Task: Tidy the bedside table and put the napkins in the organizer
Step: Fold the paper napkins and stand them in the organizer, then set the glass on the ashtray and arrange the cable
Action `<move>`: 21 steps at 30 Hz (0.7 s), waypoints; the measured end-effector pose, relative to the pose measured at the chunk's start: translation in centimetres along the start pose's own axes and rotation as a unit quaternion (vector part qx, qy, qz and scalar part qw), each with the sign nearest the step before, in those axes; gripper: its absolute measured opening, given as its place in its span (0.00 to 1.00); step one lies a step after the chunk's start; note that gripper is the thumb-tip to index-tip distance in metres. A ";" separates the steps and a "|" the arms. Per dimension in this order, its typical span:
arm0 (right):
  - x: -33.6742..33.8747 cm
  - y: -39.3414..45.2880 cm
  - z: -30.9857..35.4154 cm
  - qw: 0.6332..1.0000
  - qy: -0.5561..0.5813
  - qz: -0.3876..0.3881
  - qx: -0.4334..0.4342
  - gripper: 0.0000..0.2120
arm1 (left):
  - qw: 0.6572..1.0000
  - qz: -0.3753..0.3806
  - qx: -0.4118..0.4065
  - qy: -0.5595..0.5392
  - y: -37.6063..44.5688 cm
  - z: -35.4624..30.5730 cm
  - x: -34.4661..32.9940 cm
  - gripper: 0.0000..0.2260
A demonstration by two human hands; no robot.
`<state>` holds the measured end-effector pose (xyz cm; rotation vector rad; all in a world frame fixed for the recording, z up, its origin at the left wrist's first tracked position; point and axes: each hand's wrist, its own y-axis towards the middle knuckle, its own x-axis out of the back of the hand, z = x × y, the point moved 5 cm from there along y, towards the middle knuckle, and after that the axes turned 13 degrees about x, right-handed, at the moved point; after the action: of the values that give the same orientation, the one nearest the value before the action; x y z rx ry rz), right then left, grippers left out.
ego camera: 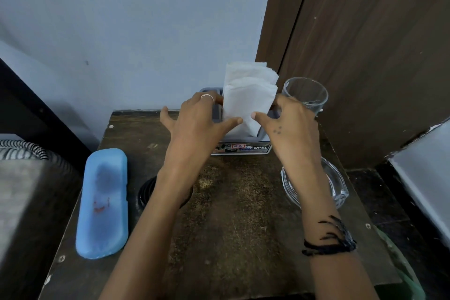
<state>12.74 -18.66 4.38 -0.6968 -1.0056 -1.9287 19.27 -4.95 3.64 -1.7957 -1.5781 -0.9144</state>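
A stack of white napkins [248, 90] stands upright in a grey organizer [243, 147] with stickers on its front, at the back of the dark wooden bedside table [238, 202]. My left hand [199, 117] grips the stack's left side, thumb pressed on its front face. My right hand [289, 124] holds the right side, thumb on the front too. The lower ends of the napkins sit inside the organizer, hidden by its wall and my fingers.
A clear drinking glass [306, 94] stands just right of the organizer. A glass dish [338, 185] lies under my right forearm. A long blue case [103, 204] lies at the left, black coiled rings [145, 191] beside it. Wall behind, brown door at right.
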 end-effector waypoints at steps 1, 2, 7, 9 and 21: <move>0.3 -0.1 0.1 1.000 0.001 -0.013 0.000 0.16 | 1.000 -0.002 0.002 -0.009 -0.1 -0.1 0.4 0.16; 0.7 -0.2 0.3 1.000 -0.001 -0.031 0.004 0.15 | 1.000 -0.010 0.001 -0.019 -0.2 -0.3 0.9 0.16; 2.1 -2.1 1.5 0.990 0.007 -0.141 0.028 0.10 | 0.993 -0.104 -0.026 -0.052 -2.6 -0.9 3.1 0.10; 2.0 -3.1 1.8 0.990 0.016 -0.138 0.034 0.08 | 0.988 -0.127 -0.039 -0.076 -4.3 -1.1 3.3 0.08; 2.6 -11.2 0.6 0.995 0.102 -0.022 0.004 0.06 | 0.982 0.020 -0.071 -0.172 -12.7 -0.4 -1.5 0.07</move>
<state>1.84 -15.49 2.31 -0.4646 -0.9083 -1.9877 6.60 -4.39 2.40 -2.1727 -1.7101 -0.7417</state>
